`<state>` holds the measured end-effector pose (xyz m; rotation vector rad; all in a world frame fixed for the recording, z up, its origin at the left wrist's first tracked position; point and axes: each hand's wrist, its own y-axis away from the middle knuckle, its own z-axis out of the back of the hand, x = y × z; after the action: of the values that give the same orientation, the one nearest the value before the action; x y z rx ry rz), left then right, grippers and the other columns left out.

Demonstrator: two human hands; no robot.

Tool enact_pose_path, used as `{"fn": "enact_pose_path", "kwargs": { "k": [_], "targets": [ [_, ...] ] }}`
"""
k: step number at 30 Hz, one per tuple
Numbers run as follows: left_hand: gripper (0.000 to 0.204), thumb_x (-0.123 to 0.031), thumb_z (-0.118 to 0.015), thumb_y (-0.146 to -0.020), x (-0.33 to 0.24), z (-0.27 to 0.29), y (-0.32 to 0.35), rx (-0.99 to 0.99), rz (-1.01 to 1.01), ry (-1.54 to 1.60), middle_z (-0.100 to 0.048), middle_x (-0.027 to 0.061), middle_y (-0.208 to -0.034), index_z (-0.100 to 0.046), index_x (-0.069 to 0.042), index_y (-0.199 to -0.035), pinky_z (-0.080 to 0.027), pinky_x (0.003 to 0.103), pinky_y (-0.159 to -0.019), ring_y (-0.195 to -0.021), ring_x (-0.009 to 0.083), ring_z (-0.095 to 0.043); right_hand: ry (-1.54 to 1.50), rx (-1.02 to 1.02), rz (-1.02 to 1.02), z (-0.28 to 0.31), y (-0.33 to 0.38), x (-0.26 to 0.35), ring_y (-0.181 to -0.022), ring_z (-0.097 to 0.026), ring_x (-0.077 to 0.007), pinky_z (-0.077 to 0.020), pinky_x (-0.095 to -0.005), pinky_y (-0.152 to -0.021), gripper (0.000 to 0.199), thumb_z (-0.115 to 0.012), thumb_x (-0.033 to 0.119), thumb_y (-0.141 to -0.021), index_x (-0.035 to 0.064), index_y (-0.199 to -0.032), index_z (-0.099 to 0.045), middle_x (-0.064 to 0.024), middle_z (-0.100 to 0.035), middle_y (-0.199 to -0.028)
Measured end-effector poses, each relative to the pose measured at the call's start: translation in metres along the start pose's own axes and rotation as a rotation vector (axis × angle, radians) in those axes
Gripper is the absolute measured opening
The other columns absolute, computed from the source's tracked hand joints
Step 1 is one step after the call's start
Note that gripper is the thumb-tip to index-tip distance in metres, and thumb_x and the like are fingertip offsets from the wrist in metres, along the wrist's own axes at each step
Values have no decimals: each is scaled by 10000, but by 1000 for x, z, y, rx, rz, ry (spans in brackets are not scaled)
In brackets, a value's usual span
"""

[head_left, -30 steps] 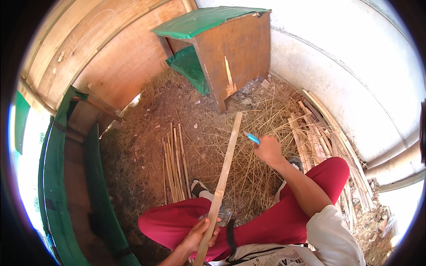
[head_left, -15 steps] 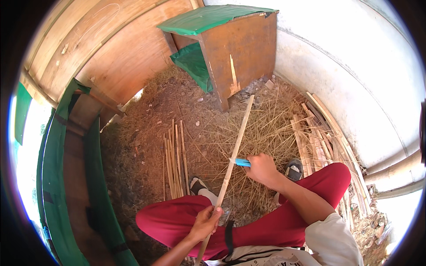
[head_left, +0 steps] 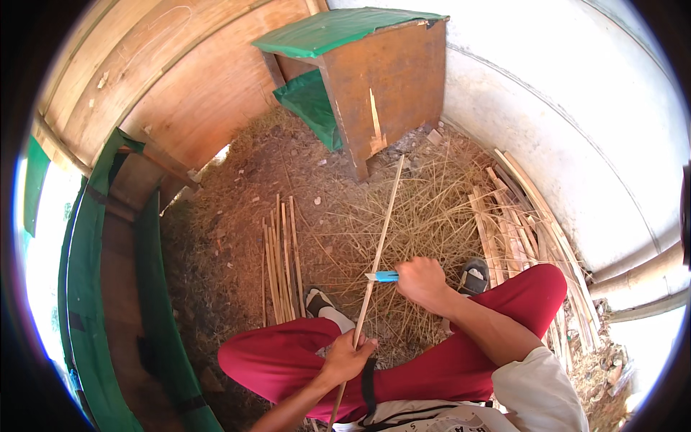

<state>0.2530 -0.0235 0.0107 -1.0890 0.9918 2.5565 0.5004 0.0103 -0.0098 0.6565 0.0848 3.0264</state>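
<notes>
A long pale wooden strip (head_left: pixel 386 223) slants up and away from my lap, its far end over the straw. My left hand (head_left: pixel 348 358) is closed around its lower part, close to my thigh. In my right hand (head_left: pixel 421 279) is a blue utility knife (head_left: pixel 387 276), gripped in a fist. Its blade lies across the strip, roughly midway along, touching it. The lower end of the strip runs down past my left forearm.
Thin wooden strips (head_left: pixel 282 259) lie on the dirt beyond my left foot. More split wood (head_left: pixel 515 223) is piled by the white wall. A brown cabinet (head_left: pixel 392 86) with a green cover stands ahead; a green-edged shelf (head_left: pixel 158 288) runs along the left. Straw (head_left: pixel 439 209) covers the ground.
The knife has slid down the strip toward me with my right hand. The strip has turned in my left hand and now shows a narrower face.
</notes>
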Motion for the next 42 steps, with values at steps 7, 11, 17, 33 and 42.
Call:
{"fn": "enact_pose_path", "kwargs": {
  "k": [7,11,17,33,42],
  "targets": [
    [225,-88,-632,-822,-14,0,9,181,75,227,-431,12,-623,-411,-68,-787,-369,327,-528,-574,118,-424,77,-36,-9,-31,-12,-16,-685,-702,-348,-546,-455,-607,185,-597,150,-818,24,-739,-708,-176,-681,-738],
    [226,-62,-628,-829,12,-4,7,179,8,166,-453,-5,-637,-404,-93,-812,-372,302,-477,-537,88,-447,95,-8,1,-41,-14,-14,-692,-708,-336,-550,-443,-603,182,-612,160,-813,27,-735,-709,-171,-687,-744],
    [234,-46,-633,-833,23,-6,8,182,19,121,-464,-14,-638,-407,-104,-823,-380,289,-463,-535,76,-473,82,-56,-4,-59,-21,-25,-672,-689,-354,-531,-483,-582,150,-606,146,-803,46,-717,-677,-167,-664,-704],
    [241,-90,-658,-815,26,8,72,299,176,70,-454,6,-625,-419,-66,-796,-387,326,-532,-591,102,-446,130,68,-261,-54,-51,-65,-766,-717,-327,-570,-446,-658,177,-575,150,-892,44,-861,-713,-160,-705,-824],
    [251,-78,-672,-856,41,13,117,393,260,199,-472,-33,-649,-423,-99,-838,-384,275,-482,-565,65,-466,138,46,-283,-71,-54,-87,-830,-715,-348,-570,-454,-705,201,-580,161,-880,18,-873,-722,-199,-705,-900]
  ]
}}
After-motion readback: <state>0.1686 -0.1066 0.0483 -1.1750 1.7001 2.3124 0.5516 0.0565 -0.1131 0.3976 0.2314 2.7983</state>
